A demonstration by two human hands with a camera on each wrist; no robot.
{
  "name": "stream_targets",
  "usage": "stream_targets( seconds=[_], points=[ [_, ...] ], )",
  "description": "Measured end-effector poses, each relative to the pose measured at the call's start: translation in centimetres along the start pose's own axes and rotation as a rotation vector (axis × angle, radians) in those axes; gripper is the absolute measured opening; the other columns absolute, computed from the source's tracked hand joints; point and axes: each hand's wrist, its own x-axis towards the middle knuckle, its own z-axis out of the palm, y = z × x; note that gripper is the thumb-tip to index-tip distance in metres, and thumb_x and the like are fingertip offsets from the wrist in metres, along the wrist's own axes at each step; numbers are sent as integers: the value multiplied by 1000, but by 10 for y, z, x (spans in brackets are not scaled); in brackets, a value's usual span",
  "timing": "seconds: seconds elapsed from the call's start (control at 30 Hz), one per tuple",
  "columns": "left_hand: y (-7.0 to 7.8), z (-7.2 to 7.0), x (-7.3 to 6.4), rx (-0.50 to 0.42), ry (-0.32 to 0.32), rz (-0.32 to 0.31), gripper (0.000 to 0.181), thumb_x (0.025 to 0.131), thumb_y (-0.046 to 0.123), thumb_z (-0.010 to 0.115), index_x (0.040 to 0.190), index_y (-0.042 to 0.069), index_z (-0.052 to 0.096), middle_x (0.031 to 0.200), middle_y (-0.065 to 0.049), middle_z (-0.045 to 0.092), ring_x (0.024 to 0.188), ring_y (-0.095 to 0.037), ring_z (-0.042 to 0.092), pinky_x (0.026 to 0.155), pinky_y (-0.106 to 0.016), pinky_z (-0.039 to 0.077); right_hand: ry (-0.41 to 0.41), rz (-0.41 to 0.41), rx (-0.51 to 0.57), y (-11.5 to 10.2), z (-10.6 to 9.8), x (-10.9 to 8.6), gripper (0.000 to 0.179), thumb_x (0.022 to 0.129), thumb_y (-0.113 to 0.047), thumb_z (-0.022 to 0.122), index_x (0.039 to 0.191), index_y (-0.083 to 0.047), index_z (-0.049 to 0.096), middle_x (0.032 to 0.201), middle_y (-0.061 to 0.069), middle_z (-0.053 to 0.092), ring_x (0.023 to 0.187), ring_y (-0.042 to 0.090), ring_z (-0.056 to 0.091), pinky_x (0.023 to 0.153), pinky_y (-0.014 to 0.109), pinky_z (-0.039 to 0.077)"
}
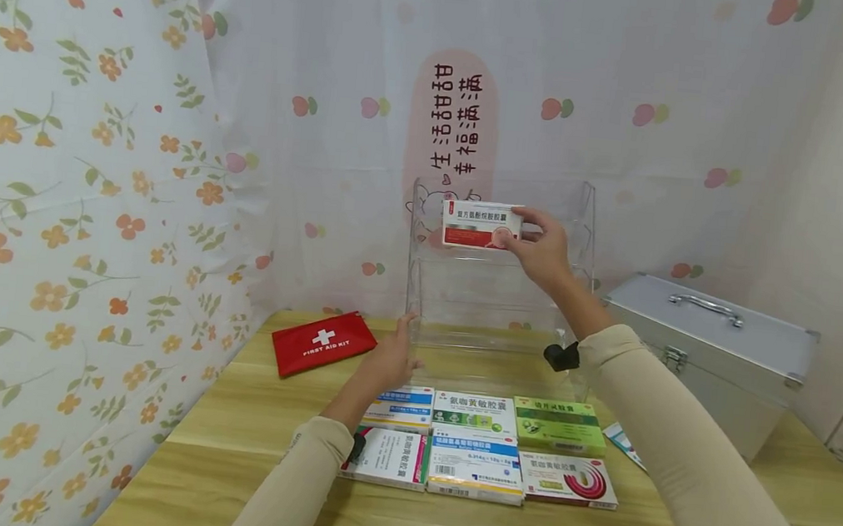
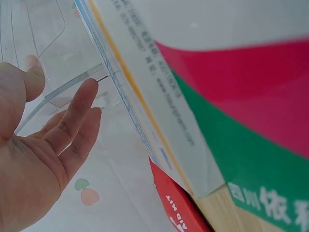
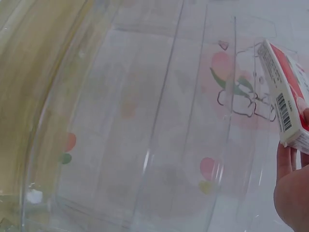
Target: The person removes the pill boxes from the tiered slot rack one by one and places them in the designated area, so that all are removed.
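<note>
My right hand [image 1: 543, 253] pinches a white-and-red medicine box [image 1: 473, 224] by its right end, in front of the upper tiers of a clear plastic rack [image 1: 490, 294]. The right wrist view shows the same box [image 3: 285, 92] tilted at the right edge, with part of the hand [image 3: 294, 193] below it. My left hand [image 1: 389, 360] is at the rack's lower left side. In the left wrist view, that hand [image 2: 46, 135] has loosely extended fingers beside the rack's clear edge [image 2: 63, 87]; whether they touch it I cannot tell.
Several medicine boxes lie in two rows before the rack, among them a green box [image 1: 559, 425] and a blue-and-white box [image 1: 476, 466]. A red first aid pouch [image 1: 322, 343] lies left. A silver case [image 1: 714, 355] stands right, with another box [image 1: 624, 444] partly hidden beside it.
</note>
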Motion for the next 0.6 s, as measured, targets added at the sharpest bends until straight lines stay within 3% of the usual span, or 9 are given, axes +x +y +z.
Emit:
stream_targets(
  seconds=[0.3,0.47,0.6],
  points=[
    [-3,1,1,-16,7,3,91,92,22,72,156,22,8,78,-4,53,71,-18,59,68,-32,56,8,39,37,3,-5,-22,59,88,-21,77,142,-12,53,135,14,50,112,31,61,82,21,56],
    [-4,1,2,-18,10,19,90,92,21,72,156,21,8,78,-5,53,69,-19,59,67,-33,55,-23,47,17,0,-10,-38,63,88,-27,77,143,-9,51,135,18,53,115,36,61,88,29,56],
    [-5,2,2,-8,18,26,91,92,22,73,155,22,8,83,-5,55,76,-21,63,69,-34,57,-44,89,-5,-2,-13,-52,67,87,-34,77,144,-11,51,136,18,54,118,35,60,91,34,55]
  ],
)
